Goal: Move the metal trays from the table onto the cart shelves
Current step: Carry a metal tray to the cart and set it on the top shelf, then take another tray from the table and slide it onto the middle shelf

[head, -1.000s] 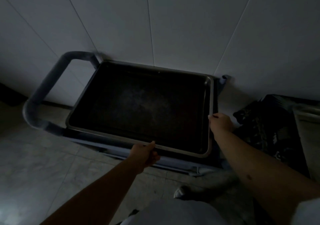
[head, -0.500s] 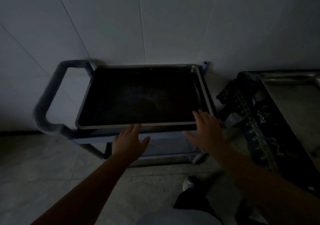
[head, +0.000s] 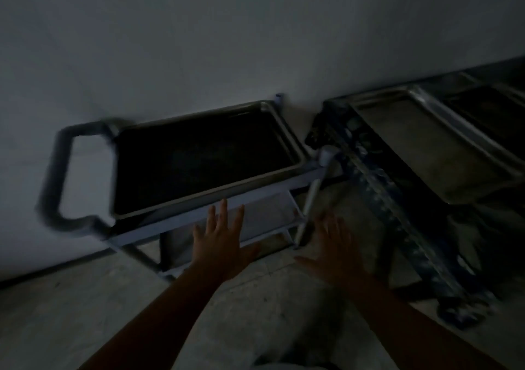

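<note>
Dim room, tilted and motion-blurred view from a head-worn camera. Dark metal tray lying flat on the top shelf of a pale grey cart, filling nearly the whole shelf, its bright rim catching a little light along the near and right edges. Looped push handle at the cart's left end; lower shelves visible beneath, too dark to show any contents. Cart parked against a plain light wall.

Left hand spread flat, palm down, fingers extended, gripping nothing, seen just in front of the cart's near rail and clear of the tray. Right hand likewise spread and empty, thumb out to the left, hovering over the tiled floor beside the cart's right front leg. Both bare forearms reaching in from the bottom of the view.

To the right, a table draped in a dark patterned cloth, just beside the cart. On it, a lighter metal tray nearest the cart, and a second, darker tray beyond it, partly cut off by the right edge of the view. Both table trays untouched by either hand and well apart from them.
</note>
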